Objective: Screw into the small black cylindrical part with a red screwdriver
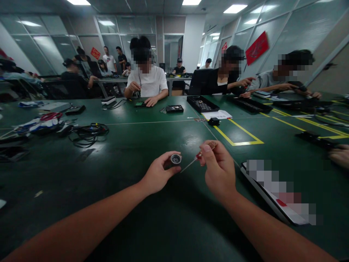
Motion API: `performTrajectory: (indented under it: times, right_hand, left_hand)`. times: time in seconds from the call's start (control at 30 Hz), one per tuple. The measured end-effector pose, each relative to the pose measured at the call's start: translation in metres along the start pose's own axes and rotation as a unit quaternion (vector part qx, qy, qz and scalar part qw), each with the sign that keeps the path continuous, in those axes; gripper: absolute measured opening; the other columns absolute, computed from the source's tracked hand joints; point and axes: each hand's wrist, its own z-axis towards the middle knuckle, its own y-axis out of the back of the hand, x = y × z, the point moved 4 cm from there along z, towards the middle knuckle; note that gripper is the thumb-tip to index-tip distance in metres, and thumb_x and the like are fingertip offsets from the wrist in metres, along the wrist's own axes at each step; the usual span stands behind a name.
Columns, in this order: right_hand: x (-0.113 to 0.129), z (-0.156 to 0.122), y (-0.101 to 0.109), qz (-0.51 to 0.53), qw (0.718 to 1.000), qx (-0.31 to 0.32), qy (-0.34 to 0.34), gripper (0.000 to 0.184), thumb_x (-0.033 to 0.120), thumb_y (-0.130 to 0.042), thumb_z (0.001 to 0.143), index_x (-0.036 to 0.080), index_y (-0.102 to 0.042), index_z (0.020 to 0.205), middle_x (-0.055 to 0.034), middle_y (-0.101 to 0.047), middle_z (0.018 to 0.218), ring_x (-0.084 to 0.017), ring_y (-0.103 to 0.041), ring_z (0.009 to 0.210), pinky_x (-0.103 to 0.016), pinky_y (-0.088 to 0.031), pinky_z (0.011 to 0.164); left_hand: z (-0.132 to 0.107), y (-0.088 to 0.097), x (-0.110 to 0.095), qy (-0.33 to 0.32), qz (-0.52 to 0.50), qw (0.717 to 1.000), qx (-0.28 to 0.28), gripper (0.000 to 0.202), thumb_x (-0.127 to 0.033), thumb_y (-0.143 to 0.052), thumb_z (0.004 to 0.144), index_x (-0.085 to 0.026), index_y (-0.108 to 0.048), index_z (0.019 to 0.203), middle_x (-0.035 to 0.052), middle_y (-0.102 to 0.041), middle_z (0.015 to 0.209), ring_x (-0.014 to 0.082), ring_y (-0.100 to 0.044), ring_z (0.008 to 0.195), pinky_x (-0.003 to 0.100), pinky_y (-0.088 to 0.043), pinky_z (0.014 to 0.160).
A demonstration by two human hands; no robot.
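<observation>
While, in the head view, the left hand [158,175] pinches a small grey round part [176,159] between thumb and fingers, its hollow end facing the viewer, the right hand [220,175], apart from the left, grips a red-handled tool [201,160] to the part's right. The tool's thin shaft slants down toward the left thumb, ending just below the part; whether it touches the thumb I cannot tell. Both are held over the green table [114,163], where a flat, partly pixelated object [268,191] lies right of the right hand.
</observation>
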Motion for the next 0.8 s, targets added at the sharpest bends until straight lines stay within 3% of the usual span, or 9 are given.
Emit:
performTrajectory:
  times: [0.1,0.2,0.37,0.53,0.8]
  right_hand:
    - [-0.002,-0.001,0.001,0.007,1.0,-0.009,0.001,0.017,0.04,-0.057,0.1,0.025,-0.063,0.096,0.0041,-0.06,0.072,-0.013,-0.059,0.063,-0.028,-0.049,0.062]
    - [-0.01,-0.003,0.001,-0.044,0.999,0.014,-0.009,0.017,0.041,-0.058,0.101,0.025,-0.063,0.105,0.0016,-0.066,0.081,-0.015,-0.066,0.072,-0.031,-0.053,0.069]
    - [-0.024,-0.004,0.001,-0.119,0.991,0.043,-0.033,0.021,0.044,-0.056,0.101,0.025,-0.061,0.11,-0.0017,-0.072,0.089,-0.018,-0.071,0.08,-0.035,-0.055,0.075]
    - [-0.022,0.0,0.004,-0.147,0.988,0.042,-0.029,0.021,0.043,-0.054,0.102,0.024,-0.06,0.11,-0.0037,-0.074,0.09,-0.02,-0.072,0.081,-0.036,-0.056,0.075]
    - [-0.008,-0.005,-0.004,-0.176,0.971,0.161,0.033,0.015,0.031,-0.052,0.102,0.025,-0.06,0.113,-0.0004,-0.07,0.083,-0.017,-0.069,0.072,-0.029,-0.052,0.068]
  left_hand:
    - [-0.001,0.006,0.0,-0.053,0.115,0.992,-0.029,0.041,-0.017,-0.074,0.083,-0.023,-0.069,0.124,0.0081,-0.069,0.127,0.0255,-0.062,0.123,0.046,-0.042,0.112]
    - [0.0,0.01,0.0,-0.061,0.156,0.985,-0.041,0.042,-0.017,-0.073,0.085,-0.024,-0.07,0.126,0.0081,-0.069,0.128,0.0253,-0.063,0.122,0.045,-0.044,0.111]
    - [0.0,0.013,0.001,-0.048,0.155,0.985,-0.058,0.041,-0.014,-0.073,0.085,-0.022,-0.07,0.125,0.0089,-0.07,0.128,0.0252,-0.064,0.122,0.045,-0.046,0.11]
    - [0.0,0.013,0.001,-0.042,0.145,0.987,-0.057,0.04,-0.015,-0.073,0.084,-0.023,-0.071,0.124,0.0088,-0.07,0.127,0.0259,-0.063,0.122,0.047,-0.045,0.112]
    - [-0.002,0.014,0.0,-0.034,0.143,0.987,-0.068,0.037,-0.02,-0.073,0.086,-0.023,-0.072,0.123,0.01,-0.071,0.125,0.0261,-0.065,0.12,0.046,-0.046,0.109]
